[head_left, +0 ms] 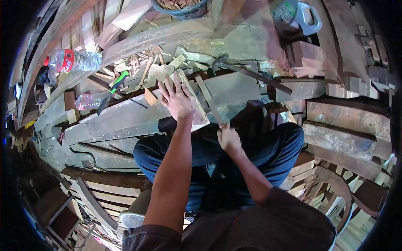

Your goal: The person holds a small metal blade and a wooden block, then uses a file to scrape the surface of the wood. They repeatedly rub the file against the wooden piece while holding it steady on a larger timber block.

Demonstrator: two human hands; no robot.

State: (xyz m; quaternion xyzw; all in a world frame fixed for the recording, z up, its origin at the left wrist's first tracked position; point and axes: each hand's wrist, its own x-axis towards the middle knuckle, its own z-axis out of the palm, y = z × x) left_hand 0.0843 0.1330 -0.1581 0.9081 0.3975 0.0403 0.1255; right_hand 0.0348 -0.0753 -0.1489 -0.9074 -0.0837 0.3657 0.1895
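Observation:
My left hand (179, 100) lies flat with fingers spread on a pale wooden piece (201, 118), which rests across a long grey plank (238, 90). Part of the wood is hidden under the palm. To its right, my right hand (229, 140) is closed around the near end of a long, narrow, flat file-like tool (209, 98). That tool slants away from me, its far end close beside the wooden piece. Just left of my left fingers sits a small wooden wedge (150, 97). Beyond the plank lies a claw hammer (255, 75).
A green-handled chisel-like tool (119, 82) leans on the plank's left part. Offcuts (144, 62) are heaped behind it. Two plastic bottles, one red-labelled (83, 61), lie at left. A bucket (180, 12) of wood scraps and a cut jug (307, 21) stand at the back.

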